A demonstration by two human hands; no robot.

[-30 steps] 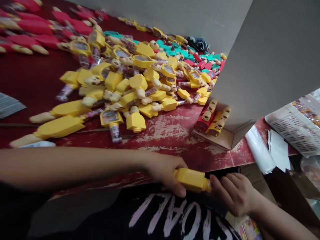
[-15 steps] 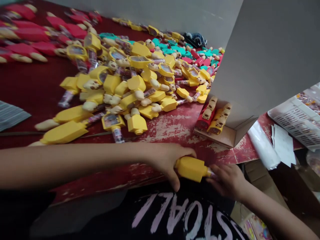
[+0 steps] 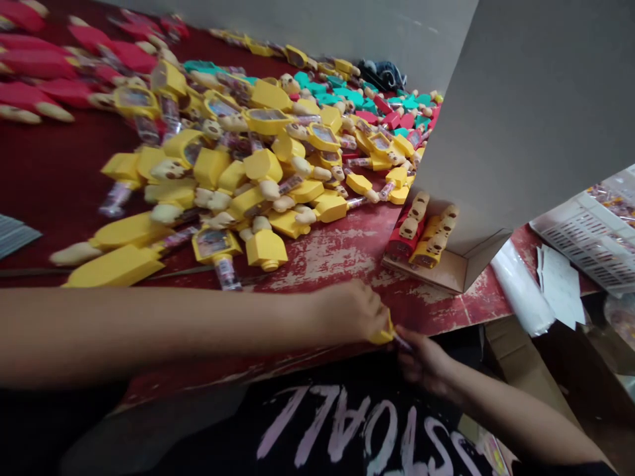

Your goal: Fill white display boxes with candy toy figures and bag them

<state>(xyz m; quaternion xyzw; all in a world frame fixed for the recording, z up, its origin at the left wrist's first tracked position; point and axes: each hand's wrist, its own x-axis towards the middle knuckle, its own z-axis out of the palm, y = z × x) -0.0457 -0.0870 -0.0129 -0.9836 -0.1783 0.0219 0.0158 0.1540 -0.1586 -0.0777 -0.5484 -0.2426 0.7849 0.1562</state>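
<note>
Between my hands, over the table's front edge, is a yellow plastic toy (image 3: 385,336) with a thin, see-through tube. My left hand (image 3: 350,311) wraps round its yellow body from above and hides most of it. The tube end is pinched in the fingers of my right hand (image 3: 426,363). Similar yellow toys (image 3: 262,165), with cream animal figures and clear tubes, lie in a loose heap beyond my left arm. Inside an open cardboard box (image 3: 451,271), a red toy (image 3: 407,228) and a yellow toy (image 3: 436,238) lie side by side.
Red toys (image 3: 40,63) lie at the far left, green ones (image 3: 347,96) at the back. Right of the box are a clear plastic roll (image 3: 523,291), white papers (image 3: 560,284) and a white basket (image 3: 570,231). A grey stack (image 3: 17,235) sits at the left edge.
My left hand has turned over and closed round the yellow toy's body, which was largely visible before. My right hand has shifted slightly left, still on the tube. The view has moved a little.
</note>
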